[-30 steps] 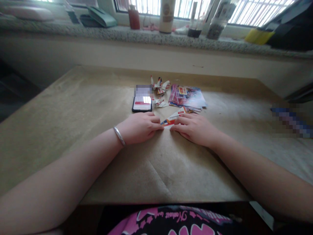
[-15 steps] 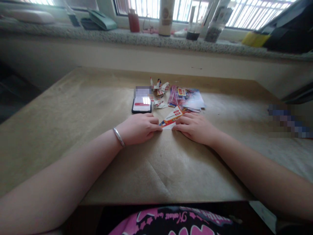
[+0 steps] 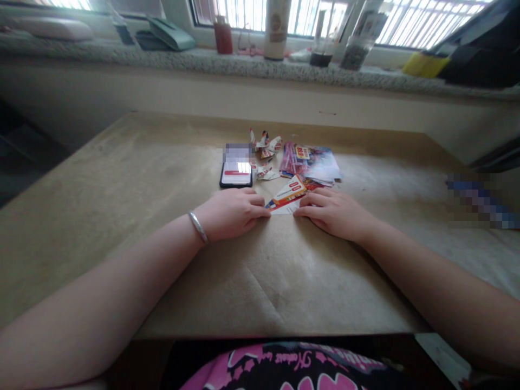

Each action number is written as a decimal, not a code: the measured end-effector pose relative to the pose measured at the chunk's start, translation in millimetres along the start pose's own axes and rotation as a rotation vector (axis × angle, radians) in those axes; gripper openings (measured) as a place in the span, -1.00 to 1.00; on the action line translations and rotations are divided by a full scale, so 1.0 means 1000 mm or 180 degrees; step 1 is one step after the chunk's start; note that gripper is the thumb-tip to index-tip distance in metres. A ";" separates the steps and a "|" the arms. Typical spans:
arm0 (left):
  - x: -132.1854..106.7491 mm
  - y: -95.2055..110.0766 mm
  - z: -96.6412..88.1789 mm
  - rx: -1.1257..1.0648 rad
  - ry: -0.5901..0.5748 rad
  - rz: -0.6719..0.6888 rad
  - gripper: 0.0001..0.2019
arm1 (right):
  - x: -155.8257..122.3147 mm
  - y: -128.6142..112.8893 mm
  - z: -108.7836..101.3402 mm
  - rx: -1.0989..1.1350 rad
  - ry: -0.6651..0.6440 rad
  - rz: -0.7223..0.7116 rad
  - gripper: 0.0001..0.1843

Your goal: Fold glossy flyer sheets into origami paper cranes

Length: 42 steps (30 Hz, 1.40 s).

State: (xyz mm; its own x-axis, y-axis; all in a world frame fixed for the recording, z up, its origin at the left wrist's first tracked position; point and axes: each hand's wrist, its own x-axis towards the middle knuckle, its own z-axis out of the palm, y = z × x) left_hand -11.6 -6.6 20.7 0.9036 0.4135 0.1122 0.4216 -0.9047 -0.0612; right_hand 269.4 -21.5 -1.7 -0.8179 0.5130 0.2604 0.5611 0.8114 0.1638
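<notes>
A folded printed paper (image 3: 287, 194), white with red and orange print, lies on the table between my hands. My left hand (image 3: 235, 214) has its fingers curled together, with thumb and fingertip on the paper's left corner. My right hand (image 3: 331, 211) rests at the paper's right side, its bent fingers pressed on the lower edge and covering that end. Just beyond my left hand is a smartphone (image 3: 236, 176) with a lit screen. Folded paper pieces (image 3: 266, 146) stand behind the paper, beside a stack of printed leaflets (image 3: 311, 161).
The table (image 3: 195, 287) has a brownish cover with a crease near its front edge. Along the stone windowsill (image 3: 239, 60) stand a red bottle (image 3: 223, 35), a tall pale container (image 3: 277, 30) and clear jars. A blurred blue item (image 3: 481, 200) lies at the right.
My right hand has slid slightly to the right along the paper's lower edge, uncovering more of it. My left hand stays at the left corner.
</notes>
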 end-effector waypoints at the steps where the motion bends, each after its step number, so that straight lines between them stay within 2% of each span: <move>1: 0.000 0.000 0.000 0.0000 -0.0004 0.0001 -0.70 | -0.002 0.001 0.000 0.0027 -0.0007 0.0017 -0.72; 14: 0.000 -0.001 -0.002 -0.0016 -0.0068 0.0008 -0.68 | -0.015 0.006 -0.002 0.0186 -0.0014 0.0148 -0.69; 30: -0.007 -0.011 -0.003 -0.0394 -0.0117 -0.0112 -0.65 | -0.029 0.010 0.001 0.0200 -0.0012 0.0235 -0.63; 42: -0.007 -0.014 -0.004 -0.0508 -0.0126 -0.0145 -0.65 | -0.039 0.014 0.001 0.0261 0.0152 0.0363 -0.63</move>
State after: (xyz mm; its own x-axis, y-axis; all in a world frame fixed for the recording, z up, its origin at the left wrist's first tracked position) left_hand -24.3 2.2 24.5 0.8874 0.4554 0.0720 0.4477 -0.8884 0.1015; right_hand 309.4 -30.3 -10.6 -0.7413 0.5909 0.3183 0.6362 0.7697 0.0528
